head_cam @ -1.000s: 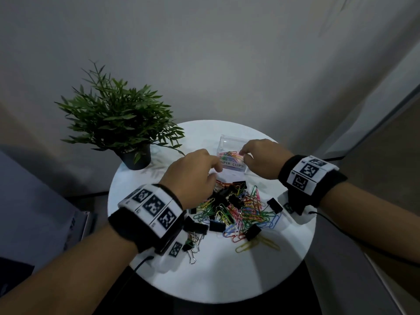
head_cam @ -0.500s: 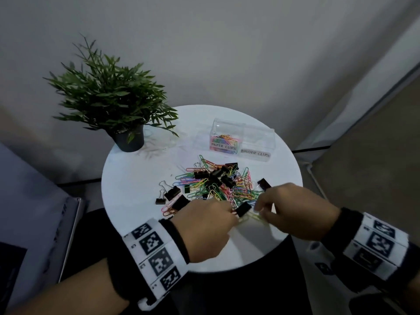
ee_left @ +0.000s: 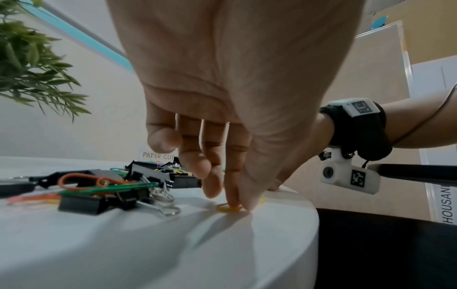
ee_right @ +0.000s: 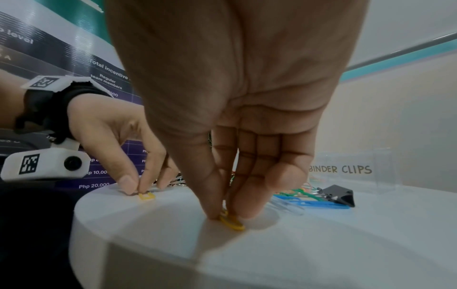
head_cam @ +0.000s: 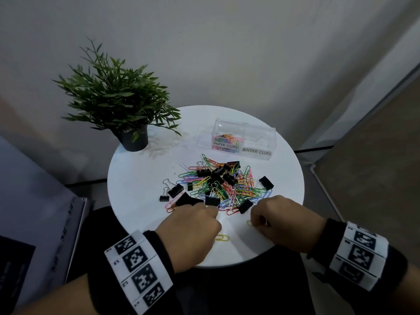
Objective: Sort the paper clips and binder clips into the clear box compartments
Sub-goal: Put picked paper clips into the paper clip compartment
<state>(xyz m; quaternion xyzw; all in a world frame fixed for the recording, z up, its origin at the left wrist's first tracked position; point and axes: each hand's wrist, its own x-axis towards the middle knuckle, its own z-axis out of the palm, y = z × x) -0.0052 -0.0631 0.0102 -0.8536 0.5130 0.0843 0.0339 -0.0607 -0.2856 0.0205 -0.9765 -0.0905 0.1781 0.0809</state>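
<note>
A pile of coloured paper clips and black binder clips [head_cam: 222,185] lies mid-table. Behind it stands the clear box [head_cam: 244,139]: its left compartment, labelled PAPER CLIPS, holds coloured clips, and its right one, labelled BINDER CLIPS, looks empty. At the pile's near edge my left hand [ee_left: 238,205] pinches a yellow paper clip [ee_left: 228,208] flat on the table between thumb and index finger. My right hand [ee_right: 223,214] pinches a second yellow paper clip [ee_right: 232,222], also lying on the table. In the head view the hands [head_cam: 195,226] [head_cam: 255,222] sit side by side, apart.
The round white table [head_cam: 141,178] is small, and both hands work close to its near rim. A potted plant [head_cam: 127,110] stands at the back left. A printed board [head_cam: 34,223] leans beside the table on the left. Loose binder clips [head_cam: 172,192] lie left of the pile.
Both hands have drawn back from the clear box to the pile's near edge. Each now pinches a yellow paper clip on the table.
</note>
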